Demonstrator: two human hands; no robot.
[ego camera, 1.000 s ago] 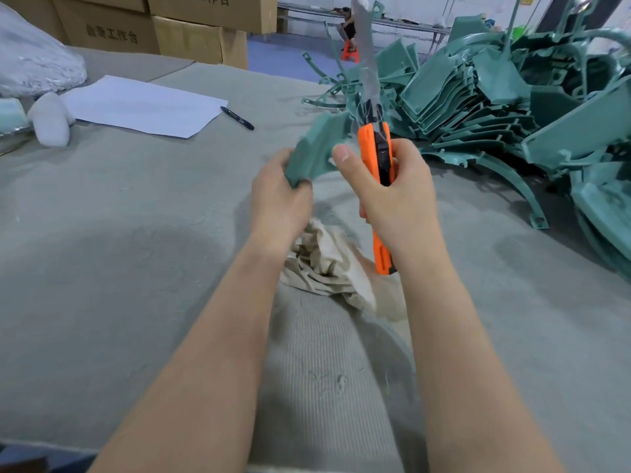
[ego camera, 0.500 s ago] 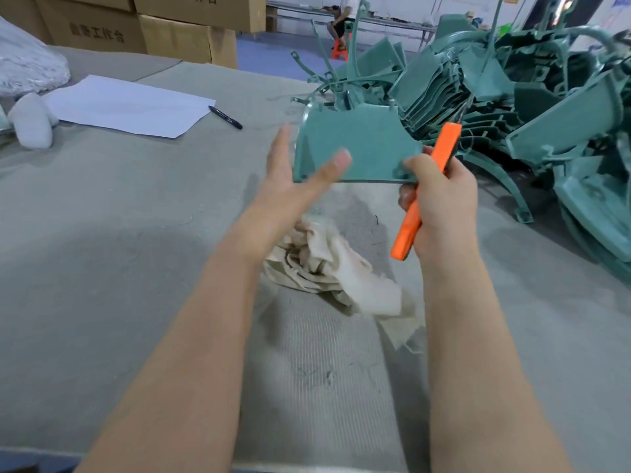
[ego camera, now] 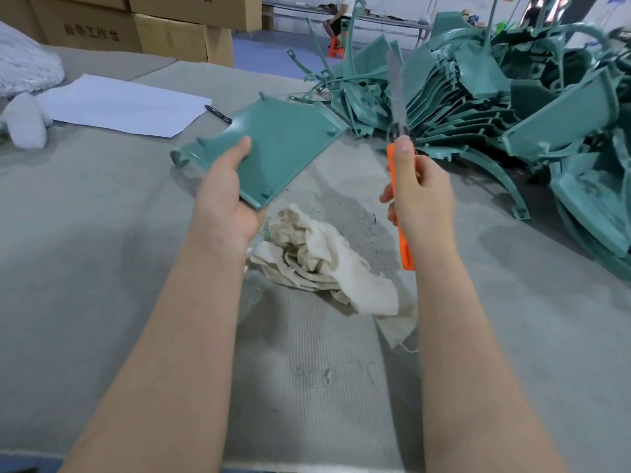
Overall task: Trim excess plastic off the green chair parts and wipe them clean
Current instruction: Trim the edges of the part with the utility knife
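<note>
Left hand [ego camera: 222, 203] first: it holds a flat green part [ego camera: 283, 145] by its near corner. My thumb lies on top and my fingers are curled under it. The green part is up over the grey table [ego camera: 102, 250], tipped a bit, with little pegs sticking up near its corners.

My right hand [ego camera: 421, 196] is wrapped tight round a knife [ego camera: 404, 247] with an orange handle. My thumb is pressed flat along the top of the handle. The blade points up and away from me, and it looks blurry. The knife is off to the right of the green part and does not touch it.

Down on the table, between my two arms, lies a crumpled white rag [ego camera: 317, 264].

Farther off on the left there is a sheet of white paper [ego camera: 119, 105] with a black pen [ego camera: 218, 113] just beside it, and a white lump [ego camera: 25, 122] near the edge. On the right is a big pile of green parts [ego camera: 512, 107], all stacked and tangled.

Behind the table stand brown boxes [ego camera: 136, 25]. Far away, a person [ego camera: 338, 15] sits on an orange stool [ego camera: 336, 46].
</note>
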